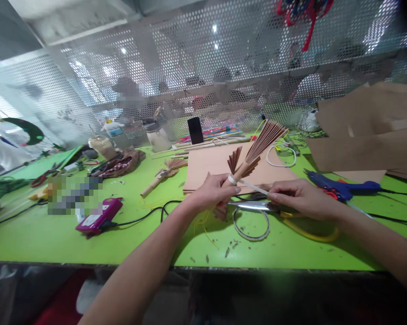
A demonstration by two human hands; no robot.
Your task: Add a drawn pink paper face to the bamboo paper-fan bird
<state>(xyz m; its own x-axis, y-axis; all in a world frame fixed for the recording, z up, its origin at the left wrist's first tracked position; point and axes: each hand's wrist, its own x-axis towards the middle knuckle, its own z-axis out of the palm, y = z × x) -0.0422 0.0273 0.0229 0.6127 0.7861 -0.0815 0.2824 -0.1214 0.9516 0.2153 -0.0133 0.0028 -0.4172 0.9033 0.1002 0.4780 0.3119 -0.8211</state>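
Paper bundle (243, 169) | held above counter (54, 243), near front edge of sheets (206, 164) | left hand (214, 192): pinching bundle at white strip (254, 187) | right hand (300, 198): pinching strip beside bundle | recommended: maintain tension, lay turns flat, grip firmly

Hands (215, 193) (300, 197) holding pleated paper (264, 139), white strip (254, 187) between

Left forearm (149, 255) rises diagonally from bottom edge, left of centre. Left hand (218, 192) near mid-frame: fingers curled in a grip. Right forearm (369, 237) enters from lower right edge (both bare). Right hand (301, 197), right of centre: thumb and forefinger pinched, pointing left.
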